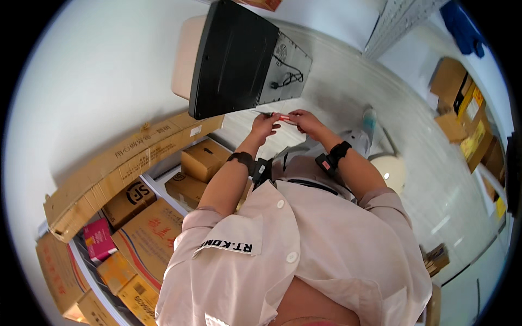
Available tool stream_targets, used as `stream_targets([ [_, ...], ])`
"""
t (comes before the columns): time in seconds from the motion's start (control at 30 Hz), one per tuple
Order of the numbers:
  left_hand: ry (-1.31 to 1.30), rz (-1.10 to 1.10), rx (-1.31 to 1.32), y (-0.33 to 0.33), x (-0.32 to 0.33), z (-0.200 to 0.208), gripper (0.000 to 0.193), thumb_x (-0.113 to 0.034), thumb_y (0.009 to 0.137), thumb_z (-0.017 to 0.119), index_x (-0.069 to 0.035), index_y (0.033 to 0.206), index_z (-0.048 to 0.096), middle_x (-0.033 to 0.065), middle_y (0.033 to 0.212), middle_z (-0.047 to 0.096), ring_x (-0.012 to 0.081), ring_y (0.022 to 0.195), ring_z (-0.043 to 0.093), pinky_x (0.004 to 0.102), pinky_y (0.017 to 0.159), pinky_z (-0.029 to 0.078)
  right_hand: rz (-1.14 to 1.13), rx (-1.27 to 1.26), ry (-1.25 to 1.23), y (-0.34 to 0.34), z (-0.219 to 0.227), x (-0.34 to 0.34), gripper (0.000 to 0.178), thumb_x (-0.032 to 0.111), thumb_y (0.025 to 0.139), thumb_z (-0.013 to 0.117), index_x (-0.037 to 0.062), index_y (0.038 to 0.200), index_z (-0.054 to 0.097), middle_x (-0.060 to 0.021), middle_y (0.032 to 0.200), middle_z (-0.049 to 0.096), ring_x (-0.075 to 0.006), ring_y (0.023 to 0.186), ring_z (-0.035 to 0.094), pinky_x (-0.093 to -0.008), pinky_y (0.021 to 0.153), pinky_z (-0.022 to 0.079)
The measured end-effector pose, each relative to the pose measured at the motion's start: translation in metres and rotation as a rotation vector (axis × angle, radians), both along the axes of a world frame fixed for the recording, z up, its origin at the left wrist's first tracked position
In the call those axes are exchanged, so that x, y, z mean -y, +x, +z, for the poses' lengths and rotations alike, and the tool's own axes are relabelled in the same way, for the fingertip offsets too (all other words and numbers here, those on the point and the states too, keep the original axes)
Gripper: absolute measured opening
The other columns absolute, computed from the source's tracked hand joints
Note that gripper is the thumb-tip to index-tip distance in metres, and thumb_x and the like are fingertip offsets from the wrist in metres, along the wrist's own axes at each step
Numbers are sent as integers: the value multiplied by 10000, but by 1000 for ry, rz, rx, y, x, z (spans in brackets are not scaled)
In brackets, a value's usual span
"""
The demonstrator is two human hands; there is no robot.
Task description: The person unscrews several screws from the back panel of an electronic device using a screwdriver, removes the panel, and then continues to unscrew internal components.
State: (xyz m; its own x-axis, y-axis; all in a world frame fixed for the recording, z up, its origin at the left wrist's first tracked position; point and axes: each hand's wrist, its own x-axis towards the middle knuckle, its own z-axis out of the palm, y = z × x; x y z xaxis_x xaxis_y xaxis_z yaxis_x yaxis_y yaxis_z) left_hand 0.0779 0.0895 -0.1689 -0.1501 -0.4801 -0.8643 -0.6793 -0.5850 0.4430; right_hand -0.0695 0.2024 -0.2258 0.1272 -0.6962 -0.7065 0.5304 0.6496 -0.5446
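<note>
My left hand [265,126] and my right hand [305,120] meet in front of my body. Both have their fingers closed on a small red-and-white handled tool [284,117]. A thin dark tip sticks out past my left fingers; the tool's exact kind is too small to make out. Just beyond my hands stands a large black appliance panel [234,60], tilted, with a grey metal housing [280,81] on its right side. A black power cord with a plug [288,79] hangs bundled against that housing.
To my left, a long cardboard box [125,168] lies across shelving stacked with cartons [149,233] and a pink box [99,239]. Near my right side is a round pale stool [389,171]. More cartons [470,119] fill the far right, below a dark blue glove [462,30].
</note>
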Motion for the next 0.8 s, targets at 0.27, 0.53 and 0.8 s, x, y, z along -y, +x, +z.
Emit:
stream_targets([
  [0.27,-77,-118,41,31,11,-36,358,-367,895,664,-87,1096,565,20,1021,627,144,868,617,300,697,468,-252,-25,-15,48,-43,1,335,300,885,630,64,1122,644,-28,804,578,-100,569,471,-260,480,370],
  [0.53,-206,-151,83,11,-2,-32,403,-365,871,703,-63,1077,534,39,979,634,142,805,632,281,634,472,-355,-45,-98,50,-65,-7,342,299,911,603,35,1123,647,-43,845,614,-101,571,477,-269,489,387],
  [0.8,-151,-56,119,-4,1,-29,376,-329,906,660,-76,1137,507,32,1015,623,149,830,616,299,656,476,-206,30,-108,14,-44,0,344,288,948,565,23,1154,642,-20,735,582,-93,518,438,-267,454,355],
])
